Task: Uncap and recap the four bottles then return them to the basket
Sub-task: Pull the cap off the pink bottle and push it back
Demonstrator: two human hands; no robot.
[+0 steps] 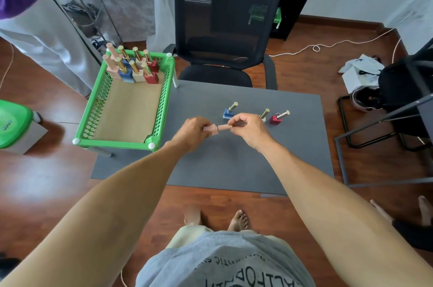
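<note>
**Four bottles out, pink one mid-cap between two hands**

Both hands met above the grey mat, joined through one pink nail-polish bottle held sideways in the air. Left hand wrapped around the square pink base, fingers curled over it, presumably to keep the body from turning. Right hand pinched the long pink cap between thumb and fingertips, a grip suited to twisting. Showed a thin dark line at the joint between cap and base; could not tell whether coming off or going back on.

Stood just beyond the right hand, in a loose row on the mat: blue bottle nearest, then a cream bottle partly hidden behind the knuckles, then red bottle farthest to the right. Carried gold caps, all three, leaning but seated as far as could be seen. Kept close to the hands and apart from one another, probably so each could be picked up singly.

Sat well off beyond the left hand: green basket, raised on short legs, lined with brown paper, holding eight or so more bottles crowded at its far end. Left the near part of the liner bare, likely the spot meant for the four returns.

Judged as early or midway: no bottle from the mat back in the basket yet.
</note>
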